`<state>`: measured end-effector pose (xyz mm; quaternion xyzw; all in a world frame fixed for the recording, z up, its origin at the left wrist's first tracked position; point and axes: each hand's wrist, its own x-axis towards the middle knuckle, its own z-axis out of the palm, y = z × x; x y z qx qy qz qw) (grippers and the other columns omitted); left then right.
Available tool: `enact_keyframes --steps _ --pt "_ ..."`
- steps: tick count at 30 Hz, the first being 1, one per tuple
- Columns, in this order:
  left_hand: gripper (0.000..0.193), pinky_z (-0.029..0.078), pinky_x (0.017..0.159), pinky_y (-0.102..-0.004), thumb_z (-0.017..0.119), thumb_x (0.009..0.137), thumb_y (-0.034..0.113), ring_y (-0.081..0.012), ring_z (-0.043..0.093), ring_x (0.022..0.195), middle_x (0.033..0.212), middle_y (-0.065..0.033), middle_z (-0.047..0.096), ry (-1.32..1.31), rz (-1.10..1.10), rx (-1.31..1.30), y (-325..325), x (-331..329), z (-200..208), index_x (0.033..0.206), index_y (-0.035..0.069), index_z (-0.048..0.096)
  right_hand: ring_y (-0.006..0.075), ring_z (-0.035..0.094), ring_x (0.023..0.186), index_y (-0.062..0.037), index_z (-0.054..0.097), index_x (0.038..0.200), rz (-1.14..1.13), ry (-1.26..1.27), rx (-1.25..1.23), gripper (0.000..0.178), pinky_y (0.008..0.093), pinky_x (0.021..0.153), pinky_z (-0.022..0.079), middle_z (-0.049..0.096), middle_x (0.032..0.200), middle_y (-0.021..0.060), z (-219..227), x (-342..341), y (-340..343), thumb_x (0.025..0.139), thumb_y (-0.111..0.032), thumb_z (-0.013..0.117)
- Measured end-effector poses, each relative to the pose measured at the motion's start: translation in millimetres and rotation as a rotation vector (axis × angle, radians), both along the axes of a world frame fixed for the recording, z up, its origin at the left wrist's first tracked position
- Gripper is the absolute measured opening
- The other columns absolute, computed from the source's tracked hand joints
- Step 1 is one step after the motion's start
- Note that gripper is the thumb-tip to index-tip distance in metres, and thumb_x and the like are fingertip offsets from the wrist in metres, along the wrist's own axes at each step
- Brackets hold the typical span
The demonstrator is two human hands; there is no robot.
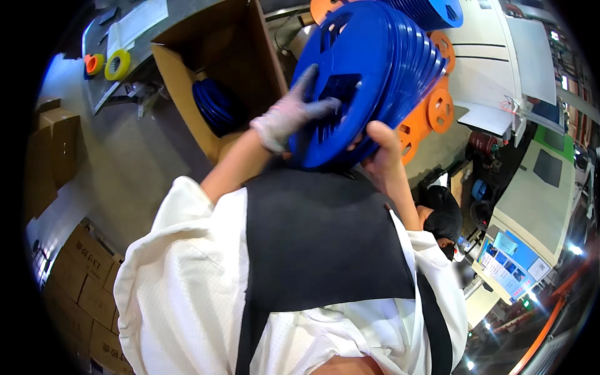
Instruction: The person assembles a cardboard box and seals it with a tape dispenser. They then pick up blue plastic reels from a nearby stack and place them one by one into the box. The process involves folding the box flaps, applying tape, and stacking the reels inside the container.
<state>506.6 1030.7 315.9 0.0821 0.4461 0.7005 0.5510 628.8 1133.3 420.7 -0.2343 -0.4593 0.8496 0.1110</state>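
I'm carrying a stack of blue reels (pixel 375 69) over the open cardboard box (pixel 212 69); my gloved left hand (pixel 290 115) presses its face, my bare right hand (pixel 381 147) clamps underneath. Next probably calls for lowering it steadily

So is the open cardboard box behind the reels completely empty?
No: more blue reels stand inside the open cardboard box, beyond the stack of blue reels gripped by the gloved left hand and the bare right hand.
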Motion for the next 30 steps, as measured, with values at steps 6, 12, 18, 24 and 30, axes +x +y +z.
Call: enact_keyframes --steps 6,12,18,24,30 --pt "0.076 0.049 0.094 -0.0368 0.074 0.079 0.023 -0.0265 0.057 0.110 0.119 -0.0144 0.058 -0.606 0.043 0.189 -31.1 -22.0 -5.9 0.142 0.009 0.034 0.0274 0.066 0.091 0.0067 0.049 0.119 -0.098 -0.178 -0.072 0.055 0.0385 0.089 0.051 0.065 0.099 0.0189 6.2 -8.7 -9.3 0.077 -0.020 0.072" --pt "0.071 0.047 0.099 -0.0489 0.072 0.079 0.040 -0.0335 0.058 0.112 0.119 -0.0170 0.059 -0.419 0.235 0.721 -105.5 -30.5 -10.3 0.135 0.007 0.044 0.0244 0.066 0.081 0.0016 0.050 0.121 -0.236 -0.132 -0.137 0.043 0.0391 0.079 0.054 0.066 0.092 0.0121 -17.8 26.8 18.4 0.089 -0.025 0.059" --pt "0.068 0.038 0.107 -0.0508 0.060 0.086 0.053 -0.0327 0.058 0.113 0.117 -0.0164 0.059 -0.793 0.254 0.663 -124.9 -27.4 -32.7 0.131 0.004 0.047 0.0218 0.063 0.081 0.0001 0.051 0.116 -0.302 -0.118 -0.110 0.035 0.0383 0.079 0.052 0.064 0.090 0.0103 -16.9 38.4 30.4 0.092 -0.025 0.056" --pt "0.067 0.041 0.105 -0.0502 0.059 0.087 0.052 -0.0336 0.058 0.113 0.117 -0.0161 0.059 -0.831 0.329 0.685 -126.2 -28.2 -53.1 0.131 0.003 0.047 0.0218 0.062 0.080 0.0016 0.051 0.116 -0.347 -0.142 -0.084 0.037 0.0373 0.078 0.054 0.063 0.090 0.0118 -22.4 42.4 32.7 0.090 -0.025 0.057" --pt "0.065 0.033 0.110 -0.0505 0.053 0.090 0.048 -0.0335 0.052 0.122 0.132 -0.0149 0.053 -0.766 0.301 0.544 -134.2 -40.4 -118.8 0.137 0.004 0.043 0.0225 0.061 0.081 0.0019 0.051 0.116 -0.367 -0.180 -0.071 0.037 0.0384 0.080 0.051 0.062 0.090 0.0117 -23.6 45.0 30.5 0.089 -0.023 0.056"
